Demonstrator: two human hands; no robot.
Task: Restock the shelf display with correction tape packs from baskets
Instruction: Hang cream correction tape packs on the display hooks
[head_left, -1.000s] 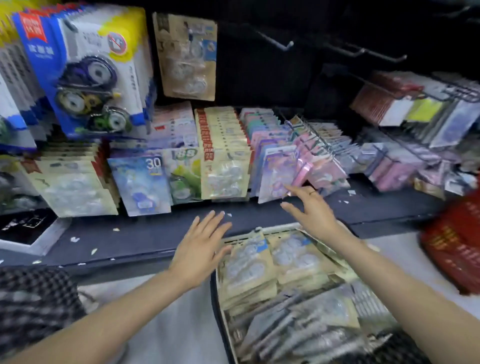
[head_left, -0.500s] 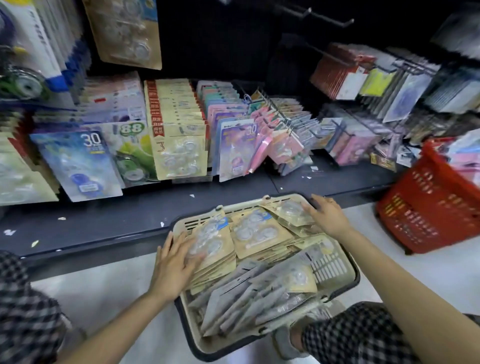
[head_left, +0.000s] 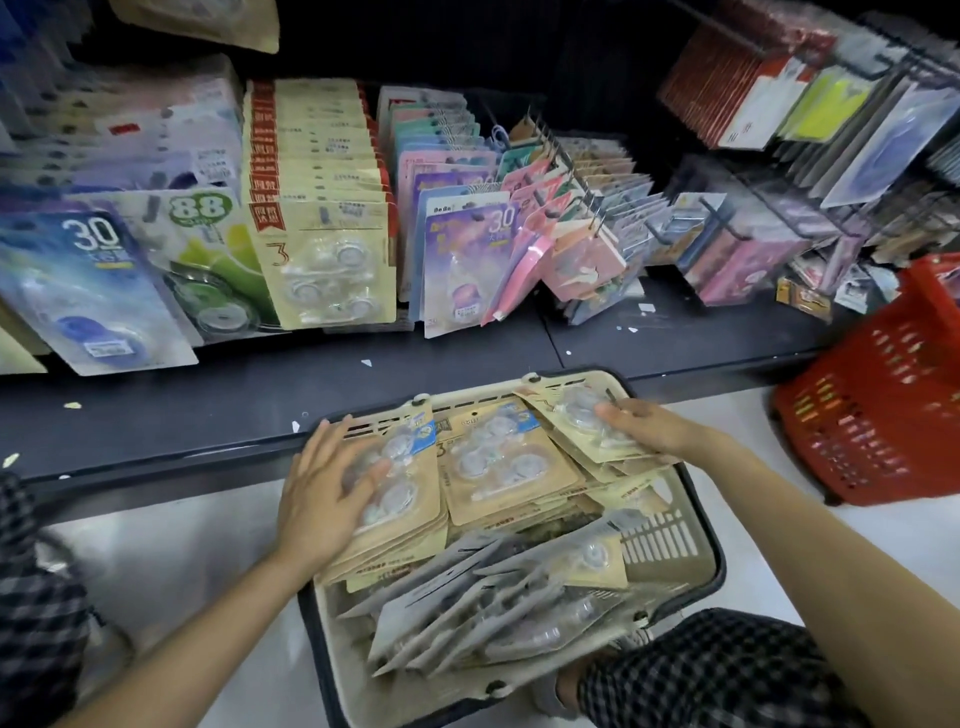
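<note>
Shelf (head_left: 363, 384) behind beige basket (head_left: 670, 540); red basket (head_left: 878, 410) beside.

A beige slotted plastic basket (head_left: 670, 540) sits on the floor just near of the dark shelf (head_left: 208, 410). In it, tan card correction tape packs (head_left: 498, 462) lie stacked at the far end, grey face-down packs (head_left: 457, 608) at the near end. The left hand (head_left: 324, 493) rests on the far-left stack, the right hand (head_left: 644, 428) on the far-right one. A red plastic basket (head_left: 878, 415) stands to the right.

Beige basket (head_left: 670, 540), red basket (head_left: 872, 415)
</note>
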